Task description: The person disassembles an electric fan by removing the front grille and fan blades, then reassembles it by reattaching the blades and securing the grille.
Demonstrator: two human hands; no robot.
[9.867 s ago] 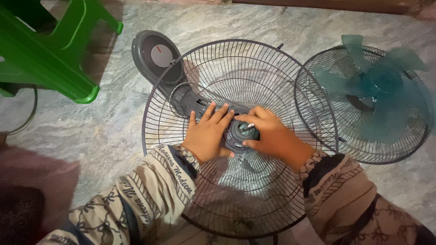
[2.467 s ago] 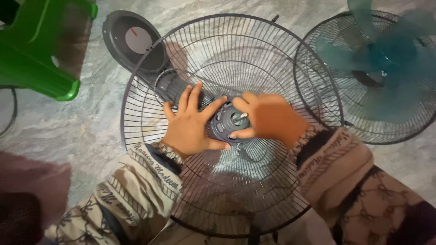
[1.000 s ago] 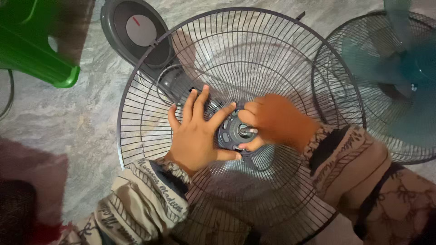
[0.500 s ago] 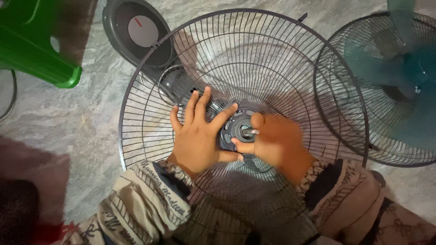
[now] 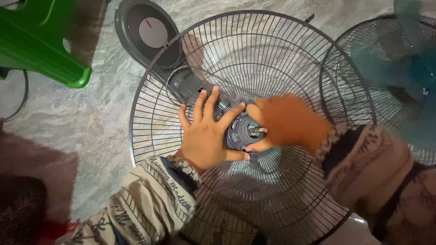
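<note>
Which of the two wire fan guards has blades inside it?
The guard at the right edge: teal blades sit in it. The big guard under both hands shows only a bare motor hub.

Fan repair spot: dismantled fans (image 5: 254, 131) on marble floor (image 5: 91, 118).

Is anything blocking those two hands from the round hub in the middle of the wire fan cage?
Nothing visible. The left hand lies flat on the wire guard with its thumb against the dark hub, and the right hand already touches the hub's rim beside the metal shaft.
</note>
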